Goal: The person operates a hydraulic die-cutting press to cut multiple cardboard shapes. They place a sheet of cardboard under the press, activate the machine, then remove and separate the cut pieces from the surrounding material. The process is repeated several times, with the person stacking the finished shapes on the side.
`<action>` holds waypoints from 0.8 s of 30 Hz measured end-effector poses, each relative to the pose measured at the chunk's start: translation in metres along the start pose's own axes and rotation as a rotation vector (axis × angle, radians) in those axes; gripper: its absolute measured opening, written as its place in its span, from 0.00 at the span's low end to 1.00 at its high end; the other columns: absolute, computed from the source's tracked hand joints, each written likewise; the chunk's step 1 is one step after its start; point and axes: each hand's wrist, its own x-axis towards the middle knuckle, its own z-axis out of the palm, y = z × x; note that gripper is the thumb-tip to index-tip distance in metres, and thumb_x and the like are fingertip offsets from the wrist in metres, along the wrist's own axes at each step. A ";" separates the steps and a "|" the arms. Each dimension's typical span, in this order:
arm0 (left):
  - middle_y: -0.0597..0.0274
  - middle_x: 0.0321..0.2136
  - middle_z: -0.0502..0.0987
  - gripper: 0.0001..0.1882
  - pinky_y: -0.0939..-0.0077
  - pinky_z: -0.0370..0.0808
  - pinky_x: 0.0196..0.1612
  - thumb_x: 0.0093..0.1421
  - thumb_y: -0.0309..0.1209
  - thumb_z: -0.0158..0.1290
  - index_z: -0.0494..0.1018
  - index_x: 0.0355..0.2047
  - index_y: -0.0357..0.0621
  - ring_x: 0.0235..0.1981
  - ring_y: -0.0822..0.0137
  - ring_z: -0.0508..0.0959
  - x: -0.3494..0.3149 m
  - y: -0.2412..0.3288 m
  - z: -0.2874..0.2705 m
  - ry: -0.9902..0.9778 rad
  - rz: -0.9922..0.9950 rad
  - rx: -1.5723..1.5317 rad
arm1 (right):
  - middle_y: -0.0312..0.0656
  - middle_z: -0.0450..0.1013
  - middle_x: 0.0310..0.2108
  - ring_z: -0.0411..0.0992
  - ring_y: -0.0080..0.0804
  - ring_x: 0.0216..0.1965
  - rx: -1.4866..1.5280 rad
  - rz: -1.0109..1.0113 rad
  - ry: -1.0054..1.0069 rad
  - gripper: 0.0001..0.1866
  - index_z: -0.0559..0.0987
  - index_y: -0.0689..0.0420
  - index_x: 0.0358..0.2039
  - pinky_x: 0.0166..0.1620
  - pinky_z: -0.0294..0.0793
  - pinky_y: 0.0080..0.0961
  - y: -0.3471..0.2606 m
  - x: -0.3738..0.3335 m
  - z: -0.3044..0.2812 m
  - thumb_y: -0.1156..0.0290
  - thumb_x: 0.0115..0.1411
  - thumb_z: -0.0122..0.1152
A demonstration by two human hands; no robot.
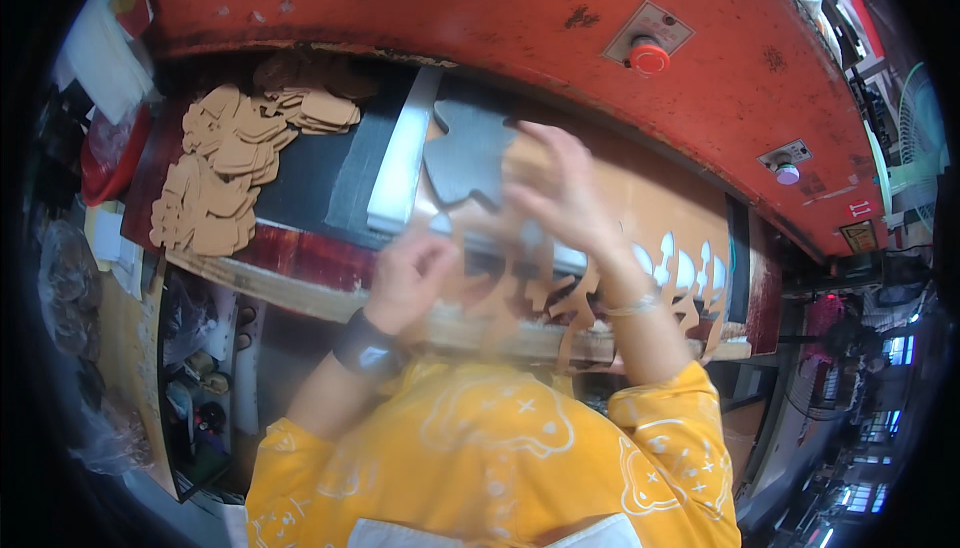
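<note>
My right hand [565,188] reaches over the tan sheet [660,183], smeared by motion, with its thumb and fingers spread apart. Its fingertips are beside the right edge of a flat grey piece with a jagged outline [468,148]; whether they touch it is unclear. My left hand [412,273] is curled closed near the sheet's front edge, and what it may hold is hidden. Cut-out gaps line that front edge, and narrow tan strips [575,323] hang from it. A long pale bar [402,163] lies left of the grey piece.
Stacks of cut tan pieces [215,173] lie at the left of the dark work bed [310,178]. The red machine body [500,8] spans the far side, with red push buttons [648,56]. A red basin [108,153] stands at far left, a green fan [915,138] at far right.
</note>
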 end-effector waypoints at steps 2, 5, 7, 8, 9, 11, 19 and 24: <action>0.55 0.46 0.70 0.17 0.70 0.67 0.51 0.61 0.31 0.49 0.69 0.50 0.37 0.46 0.64 0.72 0.031 -0.001 0.000 0.364 0.111 -0.198 | 0.57 0.58 0.60 0.55 0.55 0.61 -0.160 0.024 -0.013 0.45 0.63 0.57 0.60 0.62 0.56 0.45 -0.010 0.029 0.044 0.52 0.45 0.70; 0.52 0.55 0.64 0.24 0.68 0.63 0.56 0.63 0.29 0.44 0.60 0.58 0.35 0.54 0.62 0.67 0.074 -0.008 0.004 0.604 0.219 -0.314 | 0.55 0.59 0.57 0.56 0.60 0.56 -0.238 0.122 -0.001 0.48 0.63 0.55 0.59 0.59 0.54 0.54 -0.017 0.048 0.080 0.49 0.40 0.72; 0.50 0.59 0.59 0.26 0.66 0.60 0.59 0.64 0.29 0.42 0.54 0.62 0.34 0.57 0.60 0.64 0.092 -0.013 0.008 0.592 0.224 -0.235 | 0.54 0.60 0.55 0.56 0.60 0.55 -0.212 0.156 -0.009 0.46 0.64 0.55 0.58 0.57 0.54 0.54 -0.021 0.053 0.088 0.49 0.40 0.71; 0.49 0.61 0.57 0.28 0.65 0.58 0.61 0.64 0.29 0.41 0.51 0.63 0.34 0.59 0.59 0.63 0.098 -0.015 0.010 0.579 0.225 -0.197 | 0.54 0.60 0.53 0.56 0.60 0.54 -0.189 0.165 -0.014 0.45 0.65 0.55 0.57 0.57 0.55 0.54 -0.022 0.055 0.088 0.50 0.40 0.71; 0.48 0.61 0.56 0.30 0.64 0.57 0.61 0.65 0.34 0.40 0.49 0.64 0.34 0.60 0.58 0.62 0.102 -0.017 0.012 0.528 0.211 -0.251 | 0.53 0.61 0.52 0.56 0.60 0.54 -0.180 0.183 -0.014 0.44 0.65 0.55 0.56 0.56 0.56 0.53 -0.022 0.056 0.087 0.51 0.40 0.71; 0.46 0.62 0.55 0.34 0.62 0.56 0.63 0.67 0.43 0.38 0.45 0.65 0.34 0.61 0.55 0.61 0.107 -0.020 0.014 0.422 0.197 -0.362 | 0.53 0.61 0.48 0.57 0.57 0.54 -0.069 0.207 0.014 0.41 0.67 0.55 0.54 0.56 0.56 0.53 -0.021 0.059 0.083 0.53 0.40 0.70; 0.53 0.58 0.65 0.38 0.47 0.38 0.66 0.61 0.48 0.49 0.51 0.65 0.41 0.61 0.55 0.63 0.100 -0.010 0.009 -0.059 0.261 0.462 | 0.43 0.62 0.44 0.64 0.34 0.47 0.828 0.270 0.187 0.44 0.66 0.56 0.55 0.48 0.68 0.28 0.030 0.036 0.050 0.58 0.35 0.71; 0.54 0.58 0.62 0.35 0.48 0.44 0.66 0.54 0.38 0.56 0.59 0.62 0.49 0.63 0.56 0.57 0.091 -0.003 0.000 0.007 0.126 0.663 | 0.40 0.65 0.42 0.69 0.31 0.43 1.472 0.300 0.316 0.45 0.63 0.57 0.59 0.46 0.72 0.23 0.052 0.024 0.027 0.59 0.40 0.71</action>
